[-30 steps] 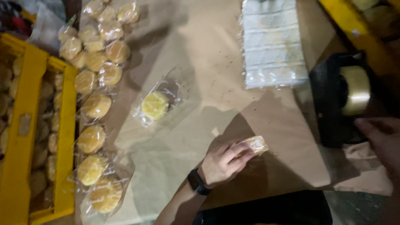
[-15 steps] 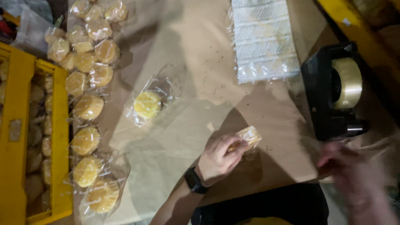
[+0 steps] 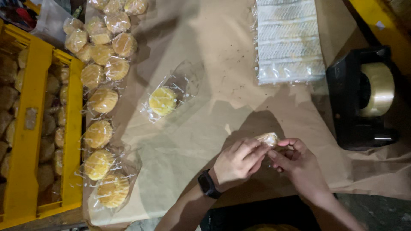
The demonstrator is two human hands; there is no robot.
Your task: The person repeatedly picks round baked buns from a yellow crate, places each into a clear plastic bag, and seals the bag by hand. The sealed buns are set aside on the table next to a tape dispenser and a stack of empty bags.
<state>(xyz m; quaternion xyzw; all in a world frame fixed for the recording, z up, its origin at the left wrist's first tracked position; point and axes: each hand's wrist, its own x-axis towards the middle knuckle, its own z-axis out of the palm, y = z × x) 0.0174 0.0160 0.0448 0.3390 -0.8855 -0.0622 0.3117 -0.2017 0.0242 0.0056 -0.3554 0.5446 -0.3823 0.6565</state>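
Observation:
My left hand (image 3: 238, 161), with a black watch on its wrist, and my right hand (image 3: 299, 164) meet over the brown paper near the table's front edge. Both pinch a small pale cake in a clear wrapper (image 3: 268, 138) between their fingertips. A single yellow round cake in an open clear bag (image 3: 163, 101) lies on the paper, up and to the left of my hands. Apart from the wrapped cake, my hands touch nothing else.
Several bagged yellow cakes (image 3: 100, 100) lie in a column along the left. A yellow crate (image 3: 26, 141) of unwrapped cakes stands at far left. A stack of clear bags (image 3: 287, 40) lies at the top. A black tape dispenser (image 3: 364, 98) sits at right.
My right hand came in from the right edge and joined my left hand on the small wrapped cake. My left hand stayed roughly where it was.

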